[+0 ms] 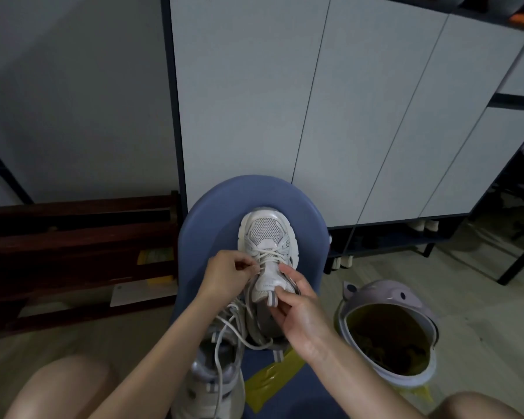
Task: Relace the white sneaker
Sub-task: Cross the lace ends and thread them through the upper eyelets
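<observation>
Second sneaker (208, 385), nearest the viewer, lies at the near edge of the blue stool (212, 207), loose laces trailing over it. White sneaker (268, 255) stands on the stool seat, toe pointing away, laced only across its lowest eyelets. Left hand (224, 275) pinches the lace (262, 260) between thumb and fingertips at the shoe's left eyelet row; right hand (297, 309) grips the tongue (268, 285), fingers curled round its end. For a clean pass, the tongue is best kept flat and drawn back while the lace is fed untwisted, tension matched on both sides.
</observation>
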